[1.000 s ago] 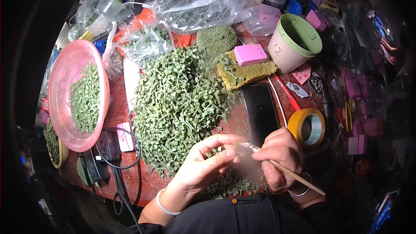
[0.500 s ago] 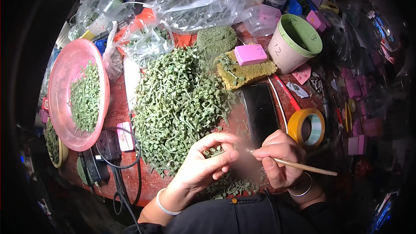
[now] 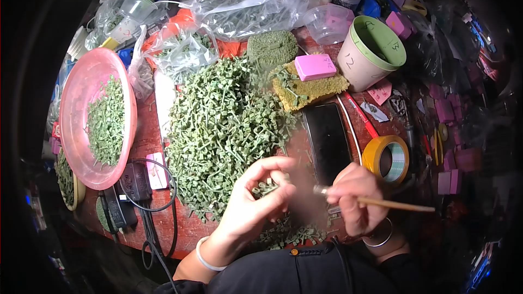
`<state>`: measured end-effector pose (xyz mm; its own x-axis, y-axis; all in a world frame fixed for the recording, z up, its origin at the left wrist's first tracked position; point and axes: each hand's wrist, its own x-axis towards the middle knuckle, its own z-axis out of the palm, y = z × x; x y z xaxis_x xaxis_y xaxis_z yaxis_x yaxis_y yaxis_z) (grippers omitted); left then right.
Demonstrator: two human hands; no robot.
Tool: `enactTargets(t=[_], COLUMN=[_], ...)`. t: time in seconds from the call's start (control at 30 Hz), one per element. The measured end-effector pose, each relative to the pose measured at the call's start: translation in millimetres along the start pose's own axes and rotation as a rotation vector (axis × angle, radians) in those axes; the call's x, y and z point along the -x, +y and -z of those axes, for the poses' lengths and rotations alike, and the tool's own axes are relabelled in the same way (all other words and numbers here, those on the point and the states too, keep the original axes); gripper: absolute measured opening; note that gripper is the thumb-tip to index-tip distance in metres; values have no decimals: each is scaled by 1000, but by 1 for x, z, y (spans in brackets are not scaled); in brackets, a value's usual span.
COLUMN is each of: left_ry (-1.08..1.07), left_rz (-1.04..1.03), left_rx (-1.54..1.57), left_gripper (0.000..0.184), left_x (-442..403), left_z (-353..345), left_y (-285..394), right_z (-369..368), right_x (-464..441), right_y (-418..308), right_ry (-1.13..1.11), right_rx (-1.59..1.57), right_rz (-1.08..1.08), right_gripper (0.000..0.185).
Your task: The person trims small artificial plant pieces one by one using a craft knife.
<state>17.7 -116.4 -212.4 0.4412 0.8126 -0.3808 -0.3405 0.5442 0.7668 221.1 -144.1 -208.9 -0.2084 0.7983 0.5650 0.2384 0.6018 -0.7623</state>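
Note:
My left hand (image 3: 256, 196) is curled around a few small green pieces (image 3: 265, 188), with thumb and index finger almost meeting. In my right hand (image 3: 357, 198), a slim wooden stick (image 3: 400, 204) lies between the fingers and points out to the right. Something small and pale shows at its left end, blurred, so I cannot tell what it is. A big heap of the same green pieces (image 3: 223, 130) spreads just beyond my left hand. More loose pieces (image 3: 294, 233) lie on the table below both hands.
A pink basin (image 3: 71, 125) with green pieces tilts at left, near black cables (image 3: 147, 223). A phone (image 3: 327, 141), yellow tape roll (image 3: 368, 155) and red pen (image 3: 360, 114) lie beyond my right hand. Farther back are a sponge (image 3: 318, 90), pink block (image 3: 315, 67) and cup (image 3: 354, 62).
My right hand has shifted slightly, carrying the stick's outer end right and up. My left fingers have lifted slightly and opened a little around the green pieces. The heap looks the same.

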Motion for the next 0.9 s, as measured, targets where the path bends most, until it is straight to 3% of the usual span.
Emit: enactTargets(t=[0.07,0.1,0.13,0.2,0.27,0.43,0.67,0.73,0.9], left_ry=[-56,-33,-11,17,33,70,93,96,98], left_rz=[-47,-46,-45,-68,-152,-140,-136,-115,-90], left_rx=[122,148,174,207,232,256,273,281,294], left_gripper=[33,30,27,10,9,10,9,9,9], left_x=[-5,-5,-5,-4,-4,-1,-3,-4,-4], left_z=[10,11,11,13,16,16,15,16,17], left_y=[-5,-4,-2,-1,-1,3,-1,-2,-2], right_z=[-4,-3,-8,-11,-15,-40,-30,-28,-26], right_x=[2,-2,-5,-10,-9,8,3,2,-1], right_y=[-11,-10,-6,7,9,18,14,15,12], right_ry=[108,56,26,-130,-296,-413,-446,-351,-366], right_rx=[-97,-28,86,290,301,364,492,564,481], right_rz=[-385,-469,-471,-191,-135,-31,-80,-104,-118], right_gripper=[18,14,11,11,22,22,20,21,21])
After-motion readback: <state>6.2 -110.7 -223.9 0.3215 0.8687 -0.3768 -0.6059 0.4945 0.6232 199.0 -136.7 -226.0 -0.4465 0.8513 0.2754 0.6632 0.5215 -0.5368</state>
